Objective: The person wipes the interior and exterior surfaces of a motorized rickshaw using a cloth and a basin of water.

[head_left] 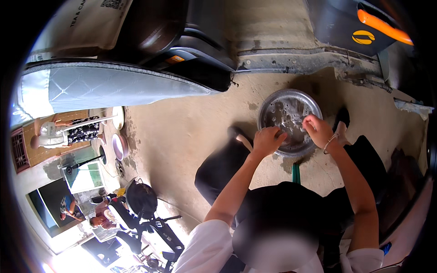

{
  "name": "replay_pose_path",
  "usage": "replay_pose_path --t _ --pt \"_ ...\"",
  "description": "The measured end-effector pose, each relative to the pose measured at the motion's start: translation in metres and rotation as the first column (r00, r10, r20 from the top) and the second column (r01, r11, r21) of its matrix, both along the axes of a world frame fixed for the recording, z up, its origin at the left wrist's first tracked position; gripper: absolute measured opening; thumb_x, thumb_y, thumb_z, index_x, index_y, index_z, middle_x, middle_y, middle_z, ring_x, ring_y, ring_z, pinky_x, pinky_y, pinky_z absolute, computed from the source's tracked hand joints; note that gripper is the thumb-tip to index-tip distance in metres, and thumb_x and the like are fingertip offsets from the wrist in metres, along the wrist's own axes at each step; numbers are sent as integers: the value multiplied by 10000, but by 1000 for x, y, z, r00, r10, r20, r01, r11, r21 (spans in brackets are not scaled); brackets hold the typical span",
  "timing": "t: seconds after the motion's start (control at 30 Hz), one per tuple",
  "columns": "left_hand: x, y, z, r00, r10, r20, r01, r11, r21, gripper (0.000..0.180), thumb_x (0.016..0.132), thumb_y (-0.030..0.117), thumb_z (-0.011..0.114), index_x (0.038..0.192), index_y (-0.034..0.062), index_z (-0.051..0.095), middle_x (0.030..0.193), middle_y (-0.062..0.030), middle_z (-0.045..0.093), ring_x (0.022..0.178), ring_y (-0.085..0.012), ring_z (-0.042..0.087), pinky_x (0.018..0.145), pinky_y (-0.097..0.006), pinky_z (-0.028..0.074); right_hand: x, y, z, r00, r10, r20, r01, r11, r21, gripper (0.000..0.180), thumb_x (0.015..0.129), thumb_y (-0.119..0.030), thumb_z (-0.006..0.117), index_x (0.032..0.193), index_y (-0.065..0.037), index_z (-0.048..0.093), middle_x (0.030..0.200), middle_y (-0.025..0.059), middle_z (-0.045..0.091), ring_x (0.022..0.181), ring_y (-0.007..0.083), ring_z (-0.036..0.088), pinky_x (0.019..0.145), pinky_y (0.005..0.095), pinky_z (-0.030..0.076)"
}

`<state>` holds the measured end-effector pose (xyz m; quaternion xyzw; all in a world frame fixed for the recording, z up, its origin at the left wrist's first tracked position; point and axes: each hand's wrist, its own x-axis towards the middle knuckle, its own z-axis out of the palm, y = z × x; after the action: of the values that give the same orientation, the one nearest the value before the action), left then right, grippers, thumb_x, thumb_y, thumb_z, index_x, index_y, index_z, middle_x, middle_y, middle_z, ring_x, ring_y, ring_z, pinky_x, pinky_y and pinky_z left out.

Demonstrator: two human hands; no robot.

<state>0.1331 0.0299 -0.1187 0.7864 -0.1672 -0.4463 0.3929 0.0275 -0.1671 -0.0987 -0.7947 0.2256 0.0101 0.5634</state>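
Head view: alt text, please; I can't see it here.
The person's left hand and right hand, both curled, reach over a round metal basin of bubbly liquid on a tan floor. A grey padded panel shows at upper left, a dark box and orange handle at upper right. Other people appear sideways at left.

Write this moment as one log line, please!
left hand: curled, at basin; right hand: curled, at basin; basin: on floor, bubbly liquid inside; grip: unclear
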Motion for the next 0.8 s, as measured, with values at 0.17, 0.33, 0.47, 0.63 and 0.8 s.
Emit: replay_pose_path --t 0.17,0.33,0.47,0.63,0.8 --pt "38 17 -27 954 -1 301 1 1000 3 326 857 326 624 967 19 622 790 -172 644 722 -301 633 660 -378 482 -1 -22 54 956 265 -125 -278 955 -103 168 912 -195 523 957 -40 568 840 140 661 792 295 645 705 370 488" --pt "92 44 -14 923 312 224 -335 940 70 359 892 344 616 1039 17 621 769 -47 626 708 -157 602 644 -330 493 -2 -27 75 896 418 -150 -444 856 -264 137 883 -178 552 933 -53 574 830 125 638 784 309 623 691 396 477" --pt "150 85 65 544 559 625 -397 828 -395 249 895 181 628 1084 24 585 1016 -73 592 916 -166 567 712 -317 520 9 -17 109 833 538 -127 -540 742 -397 139 865 -187 576 878 -49 573 822 108 633 791 289 619 702 400 476" --pt "172 3 178 -239 241 941 7 969 -246 264 796 17 660 1052 47 601 1081 -120 591 1011 -303 552 846 -373 451 7 -32 104 809 529 -255 -577 631 -519 154 863 -210 584 875 -56 591 790 99 643 794 270 632 745 395 468" --pt "193 -15 176 -453 -177 874 -83 984 157 318 746 65 687 1058 118 663 1091 -51 587 1035 -271 519 897 -376 453 16 -23 88 757 555 -346 -647 557 -521 169 872 -220 579 884 -53 608 787 89 654 803 256 646 778 375 466"
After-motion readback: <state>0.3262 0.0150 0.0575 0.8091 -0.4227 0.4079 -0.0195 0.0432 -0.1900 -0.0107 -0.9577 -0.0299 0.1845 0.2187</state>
